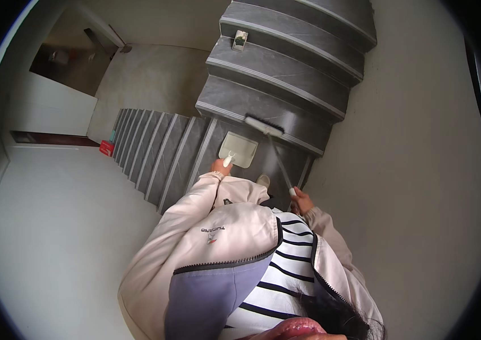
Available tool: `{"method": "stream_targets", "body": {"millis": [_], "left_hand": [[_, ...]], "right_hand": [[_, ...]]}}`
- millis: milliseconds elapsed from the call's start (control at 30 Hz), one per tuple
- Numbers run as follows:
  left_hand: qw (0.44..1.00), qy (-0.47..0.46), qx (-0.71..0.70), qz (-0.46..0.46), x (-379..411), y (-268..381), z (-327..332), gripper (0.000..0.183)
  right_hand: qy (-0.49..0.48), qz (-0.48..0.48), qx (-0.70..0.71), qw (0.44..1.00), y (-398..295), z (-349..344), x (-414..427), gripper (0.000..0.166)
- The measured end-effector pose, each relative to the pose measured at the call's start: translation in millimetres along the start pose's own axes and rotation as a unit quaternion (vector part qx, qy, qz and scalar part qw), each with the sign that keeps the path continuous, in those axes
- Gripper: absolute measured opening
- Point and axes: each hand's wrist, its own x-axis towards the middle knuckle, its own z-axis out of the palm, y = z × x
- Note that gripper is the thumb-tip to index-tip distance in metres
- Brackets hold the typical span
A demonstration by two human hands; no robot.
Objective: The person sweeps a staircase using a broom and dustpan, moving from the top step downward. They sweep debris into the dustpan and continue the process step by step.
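My left hand [221, 166] grips the pale handle of a long-handled dustpan [239, 146], whose cream pan is just beyond it, over the grey landing [266, 156]. The handle's top end, a white hook shape, points up toward me. In my right hand [303, 201] is the grey pole of a broom [264, 126]. Its white head with dark bristles lies across the front edge of the lowest rising stair, right of the dustpan and further off. I cannot make out any dirt in the pan.
Grey stairs [278, 72] with pale edge strips rise ahead, and a small box-like item [239, 41] sits on one step. More steps [159, 148] drop away at left, with a red box [106, 148] near their bottom. A plain wall [402, 170] bounds the right.
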Motion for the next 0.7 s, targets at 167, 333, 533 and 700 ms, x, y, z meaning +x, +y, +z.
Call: {"method": "stream_targets", "body": {"millis": [167, 333, 533, 700], "left_hand": [[0.997, 0.065, -0.03, -0.01, 1.7, -7.7, -29.6, 0.029], [0.996, 0.066, -0.05, -0.013, 24.5, -31.5, -55.3, 0.032], [0.998, 0.047, -0.022, -0.034, 40.3, -33.8, -77.0, 0.036], [0.998, 0.054, -0.017, -0.038, 33.8, -36.9, -80.0, 0.032]], "right_hand": [[-0.019, -0.007, -0.013, 1.0, -51.7, 13.2, -39.9, 0.059], [-0.017, -0.019, -0.012, 1.0, -108.6, 58.0, 40.2, 0.067], [0.016, 0.016, -0.122, 0.992, -81.5, 96.5, 136.3, 0.066], [-0.063, 0.037, -0.109, 0.991, -74.2, 72.2, 54.9, 0.057]]}}
